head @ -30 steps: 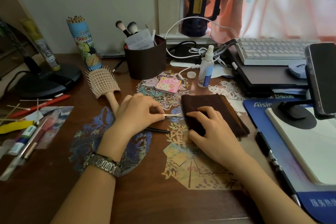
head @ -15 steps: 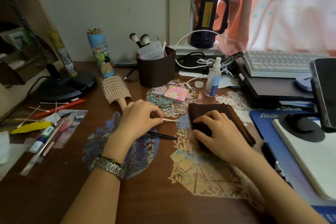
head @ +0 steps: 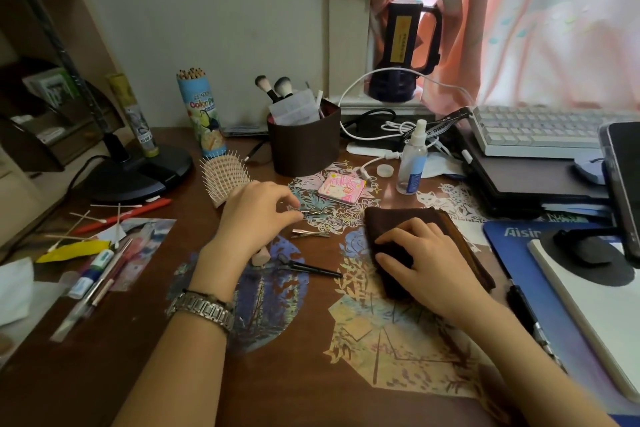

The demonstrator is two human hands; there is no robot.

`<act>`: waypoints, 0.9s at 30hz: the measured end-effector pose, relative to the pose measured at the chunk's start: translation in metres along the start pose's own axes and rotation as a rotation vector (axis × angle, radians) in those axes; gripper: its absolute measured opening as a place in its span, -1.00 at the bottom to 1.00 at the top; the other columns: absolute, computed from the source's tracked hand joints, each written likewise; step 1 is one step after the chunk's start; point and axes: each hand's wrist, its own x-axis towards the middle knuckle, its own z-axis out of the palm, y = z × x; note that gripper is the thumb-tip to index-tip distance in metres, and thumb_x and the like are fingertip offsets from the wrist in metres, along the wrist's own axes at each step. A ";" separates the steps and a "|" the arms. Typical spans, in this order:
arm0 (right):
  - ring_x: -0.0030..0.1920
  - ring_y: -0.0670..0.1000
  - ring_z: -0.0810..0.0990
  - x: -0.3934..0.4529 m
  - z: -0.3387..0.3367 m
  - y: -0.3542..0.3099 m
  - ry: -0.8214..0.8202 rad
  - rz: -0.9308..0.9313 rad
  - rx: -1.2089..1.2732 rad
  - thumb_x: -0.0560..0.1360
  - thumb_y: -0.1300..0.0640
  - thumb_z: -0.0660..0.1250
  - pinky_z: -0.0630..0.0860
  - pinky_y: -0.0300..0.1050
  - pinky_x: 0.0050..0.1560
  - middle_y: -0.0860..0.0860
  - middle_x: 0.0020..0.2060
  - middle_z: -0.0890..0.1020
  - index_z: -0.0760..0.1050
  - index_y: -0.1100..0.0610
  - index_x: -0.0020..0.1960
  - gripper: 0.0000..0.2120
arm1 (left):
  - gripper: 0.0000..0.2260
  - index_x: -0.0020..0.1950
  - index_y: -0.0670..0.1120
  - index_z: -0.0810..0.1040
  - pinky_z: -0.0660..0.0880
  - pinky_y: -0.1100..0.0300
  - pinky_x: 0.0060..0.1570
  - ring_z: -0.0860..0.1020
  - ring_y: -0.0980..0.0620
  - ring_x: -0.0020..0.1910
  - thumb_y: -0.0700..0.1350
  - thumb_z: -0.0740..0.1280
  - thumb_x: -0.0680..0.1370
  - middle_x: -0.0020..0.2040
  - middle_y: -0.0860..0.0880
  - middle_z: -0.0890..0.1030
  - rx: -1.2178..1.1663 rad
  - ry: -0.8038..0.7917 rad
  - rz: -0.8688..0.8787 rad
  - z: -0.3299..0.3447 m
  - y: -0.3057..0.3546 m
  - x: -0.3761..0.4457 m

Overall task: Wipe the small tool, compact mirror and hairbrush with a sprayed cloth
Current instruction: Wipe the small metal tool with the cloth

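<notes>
My left hand [head: 256,218] hovers low over the desk, thumb and forefinger pinched on the end of a small metal tool [head: 317,212] that lies on the paper cut-outs. Just below it, a silver hair clip [head: 310,233] lies loose. My right hand [head: 426,263] presses down on the folded brown cloth [head: 398,218], fingers curled over its near edge. The pink compact mirror [head: 341,186] lies shut behind the tool. The wooden hairbrush [head: 225,177] lies bristles up at the left, its handle passing under my left hand. A clear spray bottle [head: 412,159] stands uncapped, its cap [head: 385,170] beside it.
A brown cup of makeup brushes [head: 304,146] stands behind the mirror, next to a tube of colour pencils [head: 204,114] and a lamp base [head: 138,173]. A black pen-like tool [head: 311,267] lies near my left wrist. Keyboard [head: 540,132], phone stand [head: 588,253] and blue mat [head: 512,253] fill the right.
The silver clip my left hand was holding against the cloth now lies on the desk. The left hand has moved back to another small metal tool. The right hand stays on the cloth.
</notes>
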 end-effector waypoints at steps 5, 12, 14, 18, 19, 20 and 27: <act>0.15 -0.07 0.35 -0.003 0.009 -0.007 0.091 0.041 -0.022 0.44 -0.31 0.20 0.35 -0.13 0.12 -0.14 0.12 0.40 0.41 -0.17 0.22 -0.58 | -0.80 0.00 0.28 0.52 0.46 -0.07 0.11 0.53 0.03 0.08 0.15 0.42 0.41 -0.03 0.24 0.59 -0.004 -0.128 -0.073 0.013 0.006 0.022; 0.17 -0.09 0.33 -0.005 0.012 -0.006 0.100 0.018 -0.062 0.45 -0.31 0.19 0.33 -0.16 0.14 -0.15 0.16 0.37 0.35 -0.18 0.25 -0.57 | -0.86 -0.01 0.14 0.59 0.39 0.16 0.10 0.55 0.16 -0.04 -0.02 0.43 0.45 -0.10 0.17 0.62 -0.007 -0.192 -0.021 0.023 0.008 0.031; 0.17 -0.09 0.33 -0.004 0.013 -0.005 0.099 0.017 -0.061 0.45 -0.30 0.18 0.32 -0.17 0.15 -0.15 0.16 0.37 0.35 -0.18 0.25 -0.58 | -0.87 -0.03 0.12 0.61 0.43 0.13 0.13 0.55 0.17 -0.08 -0.04 0.44 0.45 -0.12 0.17 0.61 -0.041 -0.201 -0.033 0.024 0.007 0.031; 0.16 -0.09 0.33 -0.004 0.013 -0.005 0.110 0.015 -0.065 0.45 -0.28 0.19 0.31 -0.17 0.13 -0.15 0.15 0.38 0.36 -0.17 0.24 -0.60 | -0.88 -0.07 0.10 0.61 0.49 0.06 0.13 0.55 0.21 -0.14 -0.07 0.45 0.44 -0.18 0.16 0.62 -0.108 -0.225 -0.016 0.021 0.009 0.030; 0.16 -0.08 0.33 -0.004 0.013 -0.004 0.109 0.015 -0.066 0.46 -0.28 0.20 0.30 -0.17 0.13 -0.15 0.15 0.38 0.37 -0.17 0.24 -0.60 | -0.88 -0.08 0.11 0.61 0.52 0.06 0.10 0.56 0.22 -0.15 -0.08 0.46 0.43 -0.18 0.16 0.62 -0.135 -0.230 -0.017 0.021 0.009 0.030; 0.16 -0.08 0.33 -0.004 0.013 -0.004 0.106 0.016 -0.067 0.46 -0.28 0.20 0.30 -0.17 0.13 -0.15 0.15 0.38 0.36 -0.17 0.24 -0.60 | -0.88 -0.09 0.11 0.61 0.54 0.07 0.06 0.57 0.22 -0.15 -0.08 0.46 0.43 -0.18 0.15 0.63 -0.170 -0.229 -0.015 0.019 0.009 0.029; 0.18 -0.06 0.33 -0.005 0.012 -0.005 0.101 0.017 -0.064 0.45 -0.28 0.19 0.31 -0.14 0.16 -0.12 0.16 0.38 0.36 -0.16 0.26 -0.58 | -0.88 -0.14 0.14 0.61 0.58 0.10 -0.03 0.58 0.22 -0.14 -0.06 0.48 0.40 -0.18 0.16 0.64 -0.313 -0.212 0.078 0.007 0.014 0.011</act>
